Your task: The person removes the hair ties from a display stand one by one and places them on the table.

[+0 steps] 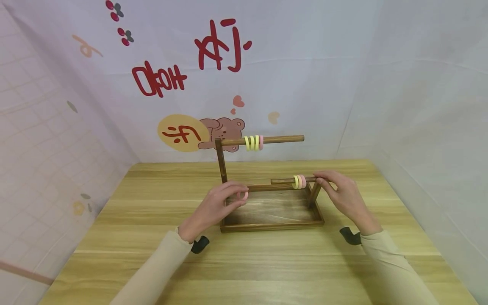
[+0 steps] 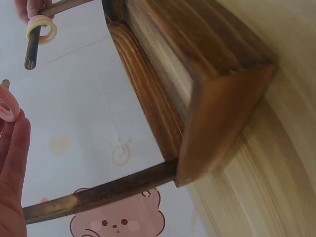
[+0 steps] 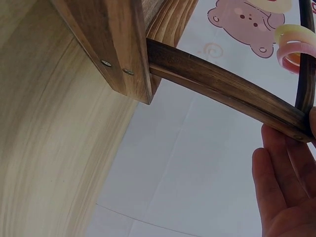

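Observation:
A wooden stand has a tray base point(image 1: 272, 227) and two uprights, each carrying a horizontal rod. My left hand point(image 1: 215, 205) pinches a pink ring point(image 2: 7, 104) between thumb and fingers, over the tray's left part and short of the lower rod's free end. The lower rod point(image 1: 281, 181) carries yellow and pink rings point(image 1: 299, 181) pressed close together. At that rod's right end, my right hand point(image 1: 341, 195) grips the top of the right upright point(image 3: 222, 89). Higher up at the back left, the upper rod point(image 1: 284, 139) bears several yellow rings point(image 1: 252, 143) and a pink one point(image 1: 261, 142).
The stand rests on a wood-grain table point(image 1: 259, 262). Behind it hangs a white cloth point(image 1: 305, 76) printed with a bear, hearts and red characters. Black curved pieces point(image 1: 200, 245) show by both wrists. The upper rod's free end points right, the lower one's left.

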A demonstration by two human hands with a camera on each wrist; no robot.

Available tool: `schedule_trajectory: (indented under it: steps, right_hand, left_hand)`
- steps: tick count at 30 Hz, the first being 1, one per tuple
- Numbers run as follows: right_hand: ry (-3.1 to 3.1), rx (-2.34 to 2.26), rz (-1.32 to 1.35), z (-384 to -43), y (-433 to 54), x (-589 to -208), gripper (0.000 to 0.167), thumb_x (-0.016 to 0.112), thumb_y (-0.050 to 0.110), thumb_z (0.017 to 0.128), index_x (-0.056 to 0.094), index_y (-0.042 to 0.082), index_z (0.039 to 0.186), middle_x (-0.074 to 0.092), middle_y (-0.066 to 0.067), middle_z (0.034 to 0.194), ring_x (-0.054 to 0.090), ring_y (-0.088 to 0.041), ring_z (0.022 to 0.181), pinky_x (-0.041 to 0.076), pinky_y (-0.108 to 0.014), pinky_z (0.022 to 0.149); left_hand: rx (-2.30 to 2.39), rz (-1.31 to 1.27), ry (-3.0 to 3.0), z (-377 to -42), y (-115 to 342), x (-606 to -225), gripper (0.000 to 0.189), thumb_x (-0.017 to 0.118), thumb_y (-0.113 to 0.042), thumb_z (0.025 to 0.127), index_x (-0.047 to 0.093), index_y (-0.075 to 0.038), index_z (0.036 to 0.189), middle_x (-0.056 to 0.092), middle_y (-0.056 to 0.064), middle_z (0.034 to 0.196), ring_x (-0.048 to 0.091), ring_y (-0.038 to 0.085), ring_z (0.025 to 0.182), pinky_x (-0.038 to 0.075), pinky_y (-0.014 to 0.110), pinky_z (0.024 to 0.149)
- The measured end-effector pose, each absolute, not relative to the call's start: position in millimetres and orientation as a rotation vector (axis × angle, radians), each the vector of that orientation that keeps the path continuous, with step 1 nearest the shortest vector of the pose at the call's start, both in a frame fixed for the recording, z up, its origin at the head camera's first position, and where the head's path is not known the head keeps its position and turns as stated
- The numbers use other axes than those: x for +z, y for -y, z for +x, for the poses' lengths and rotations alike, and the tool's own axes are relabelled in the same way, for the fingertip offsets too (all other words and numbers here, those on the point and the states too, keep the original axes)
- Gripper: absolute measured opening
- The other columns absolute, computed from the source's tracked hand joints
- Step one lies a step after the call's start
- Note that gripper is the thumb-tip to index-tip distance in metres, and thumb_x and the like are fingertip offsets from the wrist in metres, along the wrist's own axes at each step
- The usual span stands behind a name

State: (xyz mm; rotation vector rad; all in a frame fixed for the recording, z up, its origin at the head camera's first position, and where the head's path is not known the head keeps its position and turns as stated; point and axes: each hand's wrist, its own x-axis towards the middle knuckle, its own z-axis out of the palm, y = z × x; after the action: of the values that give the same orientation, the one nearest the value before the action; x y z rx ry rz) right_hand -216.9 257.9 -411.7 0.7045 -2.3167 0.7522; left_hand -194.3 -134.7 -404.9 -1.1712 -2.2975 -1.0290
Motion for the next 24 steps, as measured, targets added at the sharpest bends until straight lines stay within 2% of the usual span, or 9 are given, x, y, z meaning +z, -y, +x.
schedule_trajectory:
  steps: [5, 11, 16, 20, 24]
  right_hand:
    - [2.317, 0.751, 0.705, -217, -258, -412, 0.027, 0.076, -0.005, 0.090, 0.076, 0.005, 0.115, 0.076, -0.009, 0.107, 0.073, -0.030, 0.095, 0.053, -0.046, 0.079]
    - [2.310, 0.741, 0.709, -217, -258, -413, 0.028, 0.076, -0.005, 0.089, 0.076, 0.005, 0.115, 0.077, -0.009, 0.107, 0.073, -0.031, 0.095, 0.053, -0.045, 0.079]
    - [2.299, 0.736, 0.719, -217, -258, -413, 0.028, 0.077, -0.006, 0.088, 0.076, 0.004, 0.115, 0.077, -0.010, 0.107, 0.073, -0.030, 0.095, 0.053, -0.044, 0.079]
    - [2.297, 0.735, 0.716, -216, -258, -413, 0.029, 0.077, -0.006, 0.088, 0.076, 0.004, 0.115, 0.077, -0.009, 0.107, 0.073, -0.030, 0.095, 0.053, -0.044, 0.079]
    - [2.295, 0.734, 0.717, -216, -258, -412, 0.029, 0.077, -0.006, 0.088, 0.076, 0.005, 0.114, 0.077, -0.009, 0.107, 0.073, -0.030, 0.096, 0.053, -0.043, 0.080]
  left_hand:
    - [-1.025, -1.173, 2.301, -188, 144, -407, 0.034, 0.082, -0.005, 0.088, 0.073, -0.006, 0.121, 0.070, 0.006, 0.124, 0.067, 0.020, 0.094, 0.059, 0.035, 0.086]
    - [-1.023, -1.165, 2.349, -181, 154, -410, 0.035, 0.081, -0.008, 0.090, 0.073, -0.006, 0.124, 0.071, 0.005, 0.124, 0.070, 0.022, 0.105, 0.059, 0.038, 0.093]
    - [-0.978, -1.173, 2.342, -176, 159, -412, 0.037, 0.085, -0.006, 0.086, 0.073, -0.005, 0.121, 0.072, 0.006, 0.122, 0.069, 0.022, 0.108, 0.058, 0.038, 0.094]
    - [-0.952, -1.160, 2.347, -171, 163, -414, 0.040, 0.086, -0.005, 0.083, 0.073, -0.004, 0.121, 0.072, 0.007, 0.122, 0.069, 0.021, 0.109, 0.059, 0.040, 0.093]
    - [-0.981, -1.101, 2.412, -164, 168, -416, 0.040, 0.086, -0.010, 0.085, 0.073, -0.005, 0.122, 0.072, 0.005, 0.120, 0.070, 0.018, 0.103, 0.060, 0.039, 0.088]
